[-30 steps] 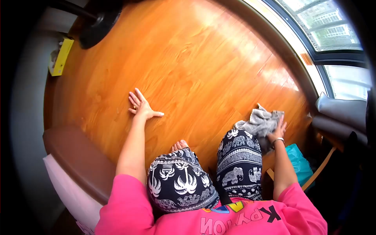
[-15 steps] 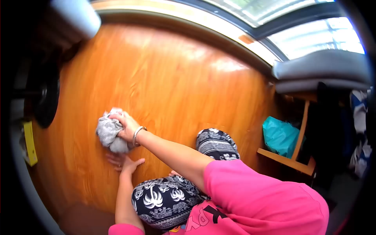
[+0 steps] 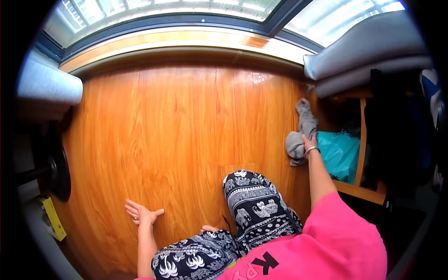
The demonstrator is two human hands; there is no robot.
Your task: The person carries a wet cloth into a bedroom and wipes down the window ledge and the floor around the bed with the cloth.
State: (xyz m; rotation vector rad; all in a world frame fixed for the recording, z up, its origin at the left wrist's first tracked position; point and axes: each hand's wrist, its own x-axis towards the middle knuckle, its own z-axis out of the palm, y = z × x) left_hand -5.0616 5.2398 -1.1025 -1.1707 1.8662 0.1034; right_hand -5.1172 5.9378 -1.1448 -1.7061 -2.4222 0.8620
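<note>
A crumpled grey cloth (image 3: 306,122) is in the grip of my right hand (image 3: 310,141), at the right edge of the wooden floor (image 3: 186,121). Part of the cloth stretches away from me and part bunches to the left of the hand. A silver bangle circles that wrist. My left hand (image 3: 143,215) rests palm down on the floor to the left, fingers spread, holding nothing. My knees, in patterned dark trousers (image 3: 256,205), are between the two arms.
Beside my right hand, a teal plastic bag (image 3: 338,156) sits in a wooden shelf frame (image 3: 361,140). Grey cushions (image 3: 368,51) are above it. A black weight disc (image 3: 59,170) and a yellow box (image 3: 53,219) stand at left. A window (image 3: 177,18) spans the far side.
My right hand has swept the cloth from the left, near my other hand, across to the right edge by the teal bag. The left hand stays on the floor. The view has turned.
</note>
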